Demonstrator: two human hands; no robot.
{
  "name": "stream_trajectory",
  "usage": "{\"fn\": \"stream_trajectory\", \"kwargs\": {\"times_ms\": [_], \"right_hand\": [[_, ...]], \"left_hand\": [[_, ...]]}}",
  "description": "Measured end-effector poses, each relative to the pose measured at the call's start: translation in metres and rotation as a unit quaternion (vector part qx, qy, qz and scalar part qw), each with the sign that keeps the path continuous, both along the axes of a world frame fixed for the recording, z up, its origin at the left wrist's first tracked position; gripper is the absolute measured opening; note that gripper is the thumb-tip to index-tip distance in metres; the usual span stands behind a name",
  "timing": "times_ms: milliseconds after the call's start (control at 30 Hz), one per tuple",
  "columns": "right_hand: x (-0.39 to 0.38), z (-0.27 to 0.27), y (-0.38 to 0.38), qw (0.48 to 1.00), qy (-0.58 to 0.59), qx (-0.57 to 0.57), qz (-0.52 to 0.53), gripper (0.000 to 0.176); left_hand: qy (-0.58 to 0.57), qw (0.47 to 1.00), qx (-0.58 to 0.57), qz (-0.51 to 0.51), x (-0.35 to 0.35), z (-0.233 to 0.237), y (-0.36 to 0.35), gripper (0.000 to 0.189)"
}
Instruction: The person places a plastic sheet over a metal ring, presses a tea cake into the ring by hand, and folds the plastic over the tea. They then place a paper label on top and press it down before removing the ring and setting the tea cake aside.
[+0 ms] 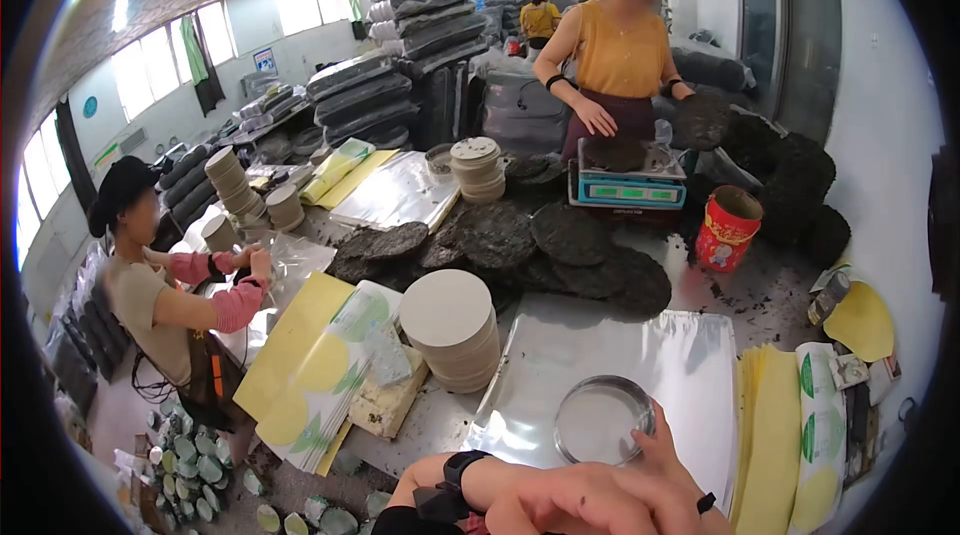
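A round, clear-walled metal ring (603, 421) rests on a stack of shiny silver foil sheets (690, 355) just in front of me. My right hand (665, 450) grips the ring's right edge, thumb and fingers closed on its wall. My left hand (590, 501) crosses low in front of my right wrist, close to the ring's near side; its fingers are mostly hidden. A tall stack of round pale discs (450, 330) stands left of the foil. Dark, flat round cakes (570, 245) lie piled beyond the foil.
A co-worker (615, 65) stands across the table at a digital scale (627, 190) with a dark cake on it. Another person (175, 285) handles clear plastic at left. A red bucket (728, 227), yellow printed sheets (315, 360) and yellow wrappers (775, 435) surround the foil.
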State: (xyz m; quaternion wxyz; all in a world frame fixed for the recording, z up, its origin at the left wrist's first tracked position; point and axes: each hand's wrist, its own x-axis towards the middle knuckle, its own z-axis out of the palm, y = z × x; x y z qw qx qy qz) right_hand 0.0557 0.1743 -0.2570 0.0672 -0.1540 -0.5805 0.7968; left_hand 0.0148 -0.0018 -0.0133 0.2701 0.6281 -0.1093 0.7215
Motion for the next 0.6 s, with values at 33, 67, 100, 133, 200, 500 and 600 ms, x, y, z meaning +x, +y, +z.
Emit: {"fn": "stream_trajectory", "kwargs": {"times_ms": [33, 67, 100, 133, 200, 500, 600], "right_hand": [[0.0, -0.003, 0.0, 1.0, 0.013, 0.023, -0.007, 0.07], [0.002, -0.01, 0.0, 0.998, 0.026, 0.049, -0.011, 0.07], [0.001, -0.016, 0.002, 0.996, 0.042, 0.076, -0.011, 0.07], [0.001, -0.016, 0.002, 0.993, 0.015, 0.114, -0.015, 0.072], [0.001, -0.024, 0.004, 0.998, 0.025, 0.056, -0.029, 0.07], [-0.008, -0.058, 0.032, 0.968, 0.048, 0.247, -0.026, 0.074], [-0.013, -0.008, 0.055, 0.989, 0.066, 0.113, -0.071, 0.08]], "left_hand": [[0.012, 1.0, -0.013, 0.001, -0.002, 0.001, -0.001, 0.051], [0.03, 0.999, -0.041, -0.014, -0.01, -0.007, -0.008, 0.046], [0.061, 0.99, -0.128, 0.028, -0.02, -0.016, -0.025, 0.032], [0.098, 0.97, -0.211, 0.063, -0.029, -0.026, -0.042, 0.027], [0.231, 0.831, -0.43, 0.265, -0.049, -0.073, -0.069, 0.026], [0.415, 0.547, -0.493, 0.534, -0.046, -0.302, -0.182, 0.016], [0.282, 0.612, -0.569, 0.471, -0.044, -0.307, -0.173, 0.016]]}}
